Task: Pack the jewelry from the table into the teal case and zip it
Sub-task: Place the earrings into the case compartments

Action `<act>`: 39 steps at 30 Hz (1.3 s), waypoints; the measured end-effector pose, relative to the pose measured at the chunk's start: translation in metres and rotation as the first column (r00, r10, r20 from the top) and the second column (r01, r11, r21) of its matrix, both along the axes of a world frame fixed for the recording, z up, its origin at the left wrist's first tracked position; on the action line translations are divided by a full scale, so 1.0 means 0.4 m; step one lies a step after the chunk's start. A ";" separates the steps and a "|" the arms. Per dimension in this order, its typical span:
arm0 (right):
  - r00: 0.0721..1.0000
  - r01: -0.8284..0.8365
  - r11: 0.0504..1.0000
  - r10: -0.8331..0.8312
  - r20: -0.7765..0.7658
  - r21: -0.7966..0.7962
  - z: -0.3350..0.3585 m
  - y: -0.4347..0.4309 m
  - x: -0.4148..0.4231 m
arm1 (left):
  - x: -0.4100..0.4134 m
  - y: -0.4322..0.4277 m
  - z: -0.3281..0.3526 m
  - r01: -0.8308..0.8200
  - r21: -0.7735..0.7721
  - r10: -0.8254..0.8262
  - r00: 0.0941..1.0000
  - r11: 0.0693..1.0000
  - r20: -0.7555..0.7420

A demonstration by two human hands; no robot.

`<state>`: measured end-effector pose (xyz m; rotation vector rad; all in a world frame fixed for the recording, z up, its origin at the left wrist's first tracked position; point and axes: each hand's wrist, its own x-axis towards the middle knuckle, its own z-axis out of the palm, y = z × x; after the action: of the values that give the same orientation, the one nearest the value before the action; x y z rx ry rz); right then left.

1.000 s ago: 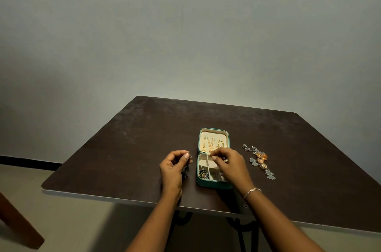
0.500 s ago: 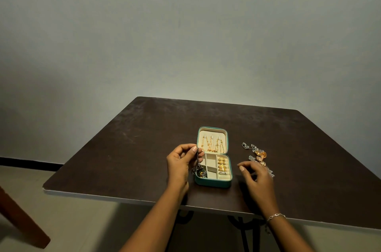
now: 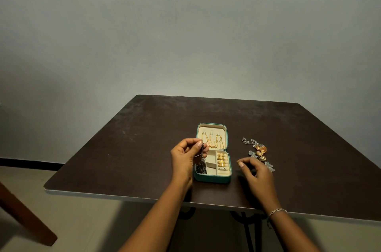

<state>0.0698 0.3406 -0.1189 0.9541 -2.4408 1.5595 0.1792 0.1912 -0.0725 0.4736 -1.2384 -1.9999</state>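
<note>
Teal case (image 3: pixel 212 178) lay open, frame centre. Left grip (image 3: pixel 185 156) pinched a dark dangling piece (image 3: pixel 201 162) over it; right grip (image 3: pixel 257 173) hung loosely curled, empty, by loose jewelry (image 3: pixel 259 151).

The right hand (image 3: pixel 255 173) has left the teal case (image 3: pixel 212 178); the left hand (image 3: pixel 184 157) brought a dark earring (image 3: pixel 201 164) over it.

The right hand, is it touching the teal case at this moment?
Apart. The head view shows a strip of bare table between the nearest fingertip of the right hand and the right wall of the teal case.
</note>
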 end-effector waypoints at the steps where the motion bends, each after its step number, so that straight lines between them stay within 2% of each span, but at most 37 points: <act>1: 1.000 0.002 1.000 -0.002 -0.002 0.001 0.000 0.000 0.000 | 0.001 0.001 -0.005 -0.001 -0.010 0.001 1.000 1.000 0.008; 5: 1.000 0.001 1.000 -0.001 0.000 0.008 -0.002 0.000 -0.002 | 0.005 0.001 -0.028 -0.024 -0.110 0.033 0.997 0.994 0.075; 9: 1.000 0.003 1.000 -0.003 -0.002 0.008 -0.003 0.001 -0.002 | 0.010 -0.002 -0.054 -0.079 -0.365 0.151 0.973 0.928 0.176; 11: 1.000 0.003 1.000 -0.003 0.001 0.012 -0.003 -0.001 -0.002 | 0.013 -0.004 -0.063 -0.091 -0.416 0.189 0.961 0.905 0.200; 20: 1.000 -0.001 1.000 0.002 -0.003 0.017 -0.005 0.004 -0.009 | 0.003 -0.021 -0.101 -0.136 -0.408 0.258 0.931 0.903 0.260; 24: 1.000 -0.010 1.000 0.010 0.001 0.023 -0.009 0.000 -0.007 | -0.011 -0.033 -0.102 -0.095 -0.399 0.234 0.919 0.912 0.317; 28: 1.000 -0.007 1.000 0.007 0.006 0.023 -0.007 0.003 -0.010 | -0.016 -0.038 -0.114 -0.074 -0.436 0.247 0.902 0.897 0.353; 34: 1.000 -0.016 0.999 0.015 0.011 0.041 -0.003 0.001 -0.007 | -0.006 -0.032 -0.112 -0.088 -0.518 0.294 0.896 0.851 0.332; 39: 1.000 -0.021 0.998 0.020 0.025 0.063 -0.003 0.002 -0.007 | -0.005 -0.026 -0.115 -0.119 -0.521 0.349 0.862 0.845 0.368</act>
<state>0.0671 0.3412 -0.1200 0.9791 -2.5188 1.5173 0.1774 0.1808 -0.1185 0.8237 -1.8009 -1.3253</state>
